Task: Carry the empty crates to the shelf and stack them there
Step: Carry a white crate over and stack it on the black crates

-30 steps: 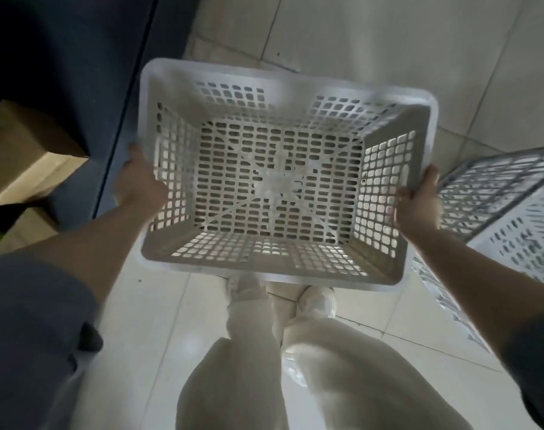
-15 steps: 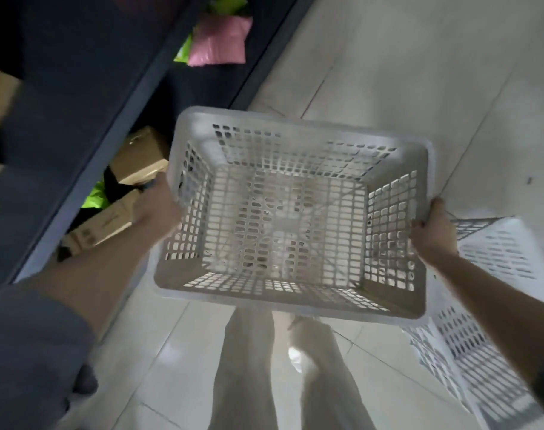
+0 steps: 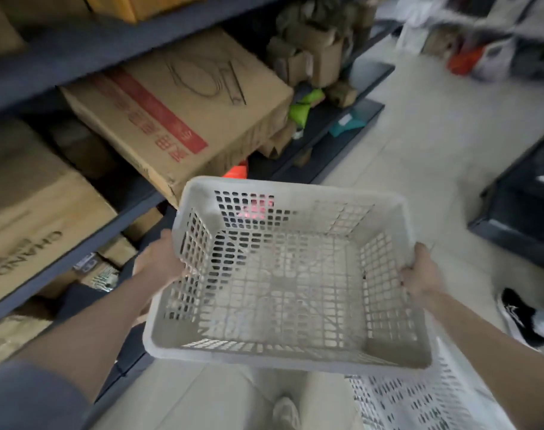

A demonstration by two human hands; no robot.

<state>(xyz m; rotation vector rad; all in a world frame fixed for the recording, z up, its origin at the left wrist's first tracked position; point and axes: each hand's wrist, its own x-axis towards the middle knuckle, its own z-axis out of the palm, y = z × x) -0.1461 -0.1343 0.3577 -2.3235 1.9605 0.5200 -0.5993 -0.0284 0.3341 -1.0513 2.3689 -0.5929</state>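
I hold an empty white perforated plastic crate [image 3: 291, 355] at waist height, its open top facing me. My left hand [image 3: 159, 259] grips its left wall and my right hand [image 3: 421, 276] grips its right rim. A second white crate [image 3: 426, 398] sits on the floor at the lower right, partly hidden under the held one. The dark metal shelf [image 3: 78, 252] runs along my left side, its levels packed with cardboard boxes.
A large cardboard box with a red stripe [image 3: 184, 110] juts out of the shelf just above the crate. Smaller boxes and green and orange packets lie further along. A dark low rack [image 3: 525, 206] stands on the right. A black shoe [image 3: 515, 315] lies on the tiled floor.
The view has lifted from the floor toward the shelf and the aisle. The crate stays in both hands and has come up beside the shelf; the floor crate has slid lower in view.
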